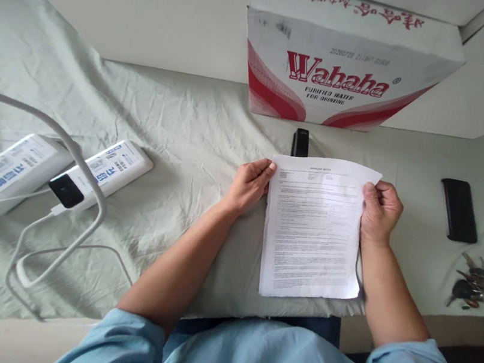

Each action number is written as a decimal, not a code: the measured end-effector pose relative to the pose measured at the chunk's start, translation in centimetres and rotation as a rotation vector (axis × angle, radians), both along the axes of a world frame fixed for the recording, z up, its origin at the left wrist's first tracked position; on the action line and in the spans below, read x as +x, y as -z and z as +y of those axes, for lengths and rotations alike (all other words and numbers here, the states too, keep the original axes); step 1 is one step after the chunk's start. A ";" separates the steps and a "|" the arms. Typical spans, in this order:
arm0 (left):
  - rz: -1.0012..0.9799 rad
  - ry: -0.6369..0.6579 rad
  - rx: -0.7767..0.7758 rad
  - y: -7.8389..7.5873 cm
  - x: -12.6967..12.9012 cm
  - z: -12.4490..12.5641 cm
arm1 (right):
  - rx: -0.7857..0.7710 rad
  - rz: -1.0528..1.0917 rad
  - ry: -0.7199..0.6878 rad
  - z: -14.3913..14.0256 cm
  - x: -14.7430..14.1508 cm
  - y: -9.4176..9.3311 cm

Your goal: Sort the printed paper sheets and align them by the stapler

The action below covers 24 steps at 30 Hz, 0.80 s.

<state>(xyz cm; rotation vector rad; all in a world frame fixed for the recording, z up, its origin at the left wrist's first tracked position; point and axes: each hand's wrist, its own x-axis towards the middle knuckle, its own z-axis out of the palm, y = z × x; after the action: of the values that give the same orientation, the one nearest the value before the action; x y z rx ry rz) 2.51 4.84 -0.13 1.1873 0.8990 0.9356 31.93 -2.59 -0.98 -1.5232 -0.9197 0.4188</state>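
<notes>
Two power banks (11, 170) (102, 173), one phone (459, 210) (black), one box (345, 63).

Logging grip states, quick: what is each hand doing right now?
Left hand: closed on the upper left edge of the printed sheets.
Right hand: closed on their upper right edge.

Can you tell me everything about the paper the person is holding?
The paper is a white printed sheet, maybe several stacked, with a small heading at the top and many lines of tiny text too small to read. It looks thin and a little wrinkled, and its top right corner bends slightly. It is held upright in front of the person, over the cloth-covered table. The left hand pinches its upper left edge and the right hand grips its upper right edge.
</notes>
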 end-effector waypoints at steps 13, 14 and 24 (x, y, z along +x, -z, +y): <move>0.059 -0.006 0.049 0.2 -0.1 0.1 | -0.021 -0.031 -0.008 0.0 -0.1 -0.3; 0.062 -0.006 0.051 0.2 -0.1 0.1 | -0.028 -0.034 -0.010 0.1 -0.1 -0.4; 0.109 -0.007 0.084 0.6 -0.2 0.1 | -0.037 -0.002 -0.019 0.0 -0.4 -0.5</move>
<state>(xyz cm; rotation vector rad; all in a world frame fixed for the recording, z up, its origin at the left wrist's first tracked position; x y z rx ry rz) 2.29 4.97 -0.71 1.3182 0.9593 0.9289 31.49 -2.62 -0.48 -1.5494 -0.9334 0.4506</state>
